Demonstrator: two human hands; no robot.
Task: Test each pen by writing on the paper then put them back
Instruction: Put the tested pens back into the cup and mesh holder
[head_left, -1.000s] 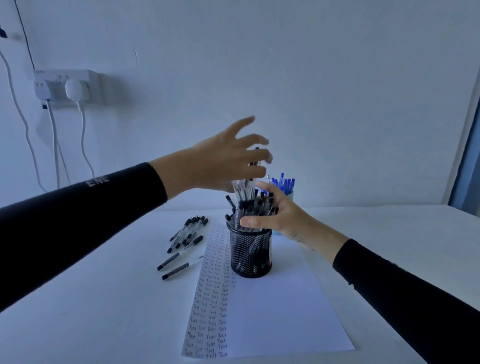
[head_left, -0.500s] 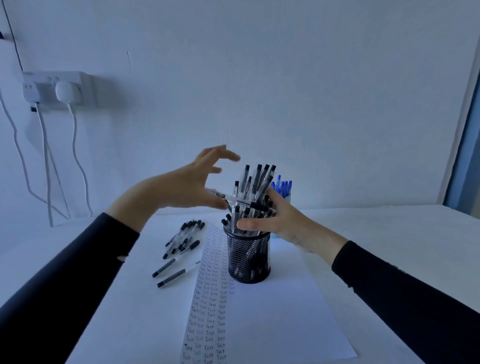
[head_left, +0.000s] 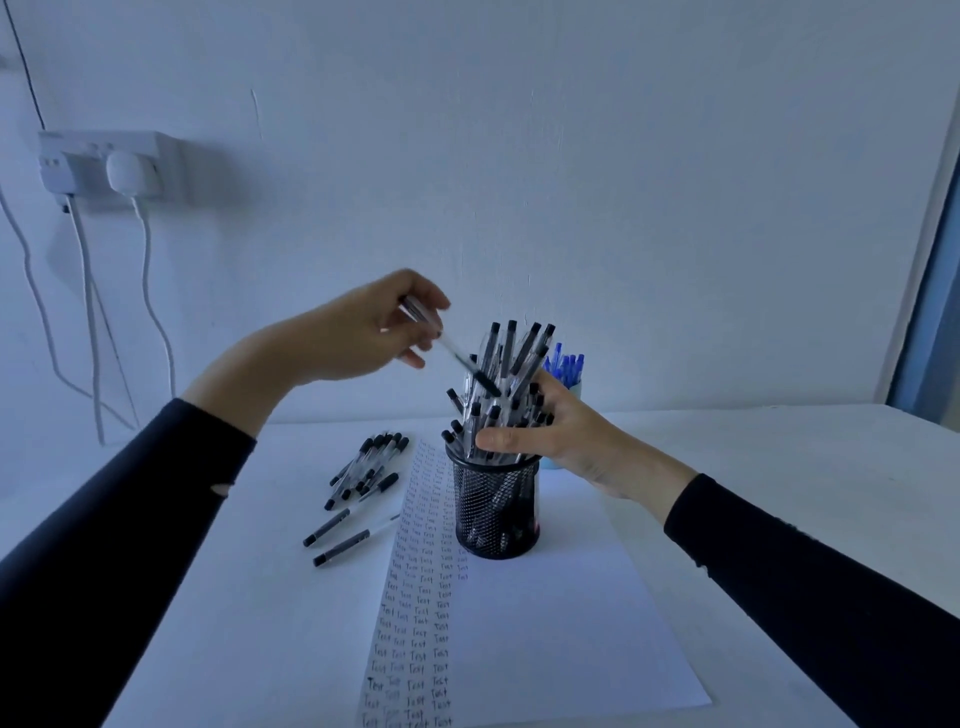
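Left hand (head_left: 358, 338) raised left of and above the mesh cup (head_left: 496, 512), thumb and fingertips pinching a clear pen (head_left: 451, 352) by its upper barrel. Pen slanted down to the right, blurred, its black cap end in front of the bunch of pens (head_left: 511, 364); contact with the bunch impossible to tell. Right hand (head_left: 558, 439) wrapped round that bunch just above the cup's rim, thumb in front, fingers curled behind and partly lost among the caps. Lower halves of the pens only dimly seen through the black mesh. Behind the right hand, blue pens (head_left: 567, 364) in a pale cup (head_left: 577, 388), mostly hidden.

Mesh cup upright on the far part of the paper (head_left: 571, 634). Rows of the word "Test" down the paper's left strip, the far rows too small to read. Paper's left edge hard to separate from the white table (head_left: 779, 493); near-left corner cut off by the frame's bottom. Left of the paper, a heap of loose pens (head_left: 370, 460), count unclear, and 2 more pens (head_left: 340, 538) lying apart, nearer. Both sleeves (head_left: 130, 519) cut off at the frame edges. Broad white tabletop right of the paper, up to the wall. At far left on the wall, a socket (head_left: 104, 169) and cables (head_left: 150, 291).
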